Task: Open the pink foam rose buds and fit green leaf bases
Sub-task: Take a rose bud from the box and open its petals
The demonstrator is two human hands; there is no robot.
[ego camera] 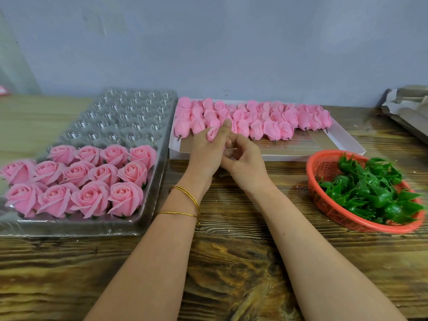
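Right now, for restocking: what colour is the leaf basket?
Red-orange basket, clearest in the head view.

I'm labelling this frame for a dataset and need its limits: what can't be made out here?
- Head view, bud: its lower part is hidden by the left hand gripping it.
- Head view, right hand: its curled fingers hide whether it pinches anything.
- Head view, leaf bases in the basket: motion-blurred, single shapes unclear.
- Head view, tray of finished roses: left end cut off by the frame edge.
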